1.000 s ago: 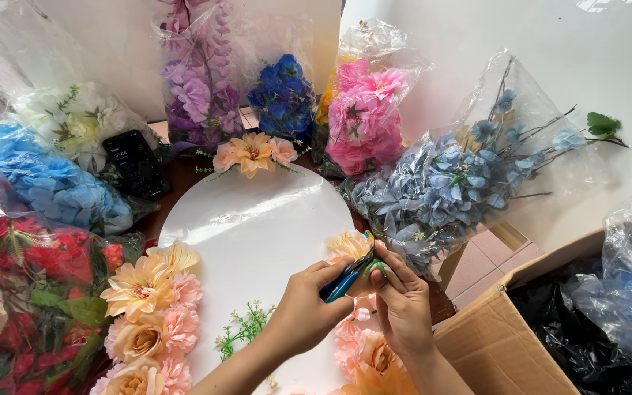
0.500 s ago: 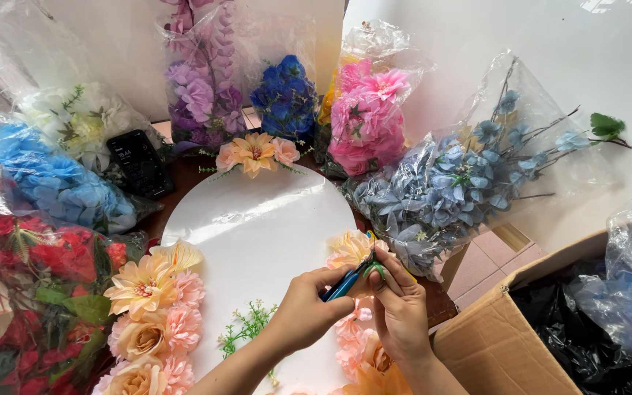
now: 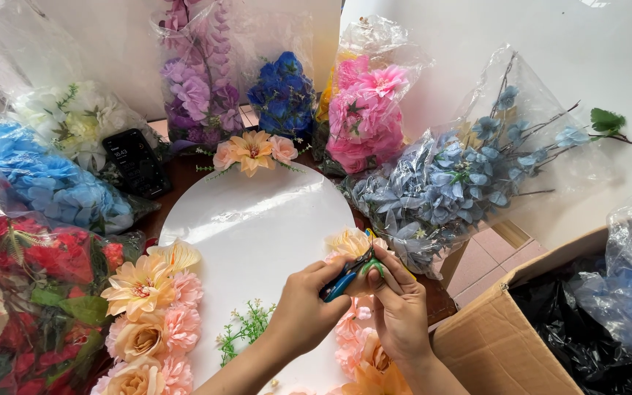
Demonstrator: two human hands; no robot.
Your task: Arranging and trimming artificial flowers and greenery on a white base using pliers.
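Your left hand (image 3: 303, 311) grips blue-handled cutters (image 3: 345, 278) at lower centre; your right hand (image 3: 398, 314) pinches a pale peach flower (image 3: 347, 241). It looks light, soft and crushable, so hold its stiff green stem (image 3: 374, 268).

Both bare forearms rise from the bottom edge and lean toward each other, so that the two hands meet close together, fingertips nearly touching. The left hand (image 3: 305, 311) shows its back to the camera, its wrist bent a little to the right, its fingers curled shut around the blue handle of a small tool, the thumb lying along the top. The right hand (image 3: 398, 311), just beside the left hand, stands more upright on a straight wrist, its thumb and forefinger pinched together at the tip while the other fingers fold loosely beneath.
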